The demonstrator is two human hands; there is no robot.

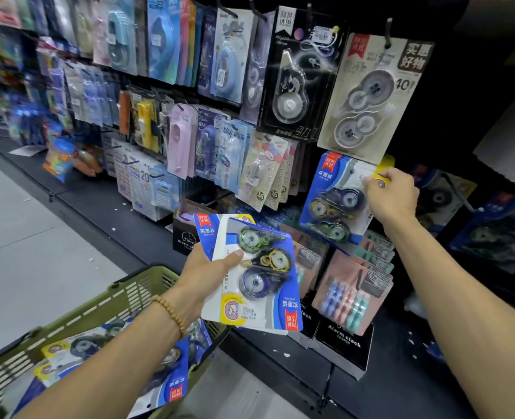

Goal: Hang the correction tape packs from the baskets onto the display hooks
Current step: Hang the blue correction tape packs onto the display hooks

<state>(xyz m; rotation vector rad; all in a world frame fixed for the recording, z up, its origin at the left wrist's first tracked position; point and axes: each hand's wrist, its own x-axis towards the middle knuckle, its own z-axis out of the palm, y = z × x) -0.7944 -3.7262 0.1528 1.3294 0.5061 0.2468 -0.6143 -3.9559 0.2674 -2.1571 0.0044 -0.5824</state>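
At the right of the display wall, your right hand (390, 195) reaches up to a stack of blue packs (336, 204) hanging there, fingers (374, 184) curled round the yellow top corner of the front pack. That stack hangs tilted, just below a beige pack (371, 95) and right of a black pack (298, 77), each on its own hook higher up. You can't see the hook that carries the blue stack; the beige pack above covers it.

Nearer to you, your left hand (203, 267) holds two or more blue packs fanned together, thumb pressed across the white face of the front one (256, 273). That front pack is turned upside down, its red label at the bottom, and its three tape wheels (green, yellow, purple) face you. A bead bracelet (170, 313) sits on that wrist.

Down at the near left, a green basket (123, 300) holds more of the same blue packs (105, 358), lying flat and overlapping under your left forearm. It sits on the pale floor (23, 237) beside the dark base shelf (280, 352).

Below the hanging blue stack, pink packs (353, 285) stand in front of black boxes (344, 343) marked "Alarm clock". Further left along the wall hang rows of other stationery packs, blurred toward the far end.
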